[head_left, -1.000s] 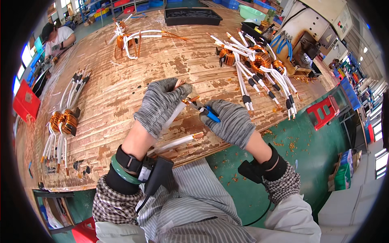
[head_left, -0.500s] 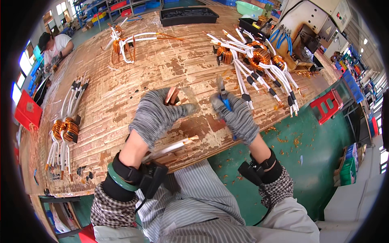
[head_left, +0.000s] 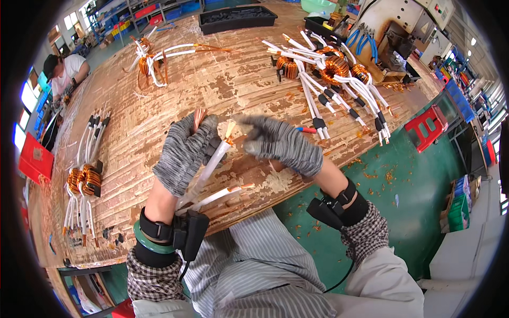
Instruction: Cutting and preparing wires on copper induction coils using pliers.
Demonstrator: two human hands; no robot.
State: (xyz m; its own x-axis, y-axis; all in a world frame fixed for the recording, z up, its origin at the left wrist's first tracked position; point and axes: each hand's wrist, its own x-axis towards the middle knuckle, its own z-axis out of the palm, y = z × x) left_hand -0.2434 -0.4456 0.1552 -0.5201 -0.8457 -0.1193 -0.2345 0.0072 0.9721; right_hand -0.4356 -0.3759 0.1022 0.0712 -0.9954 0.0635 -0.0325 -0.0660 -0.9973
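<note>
My left hand (head_left: 185, 153), in a grey knitted glove, is closed around a bundle of thick copper wire (head_left: 199, 118) whose end pokes out above the fingers. Beside it, a white-sleeved wire (head_left: 213, 161) slants up with a bare, yellowish frayed tip; whether it joins the held bundle is hidden. My right hand (head_left: 289, 147), gloved alike, is near that tip with its fingers apart and slightly blurred. Just behind it a blue-and-red tool handle (head_left: 306, 130) shows on the wooden table. Lower, a second white-sleeved wire (head_left: 225, 193) with a copper end points right.
Wire-wound copper coils with white leads (head_left: 335, 69) are heaped at the back right, near blue-handled pliers (head_left: 362, 43). More coils lie at the left (head_left: 85, 177) and back left (head_left: 151, 64). A black tray (head_left: 238, 21) stands at the back. A person (head_left: 66, 74) works far left.
My right hand has let go of the blue-handled tool and moved left toward the white wire's tip. My left hand has shifted slightly left, and the white-sleeved wire now stands up beside it.
</note>
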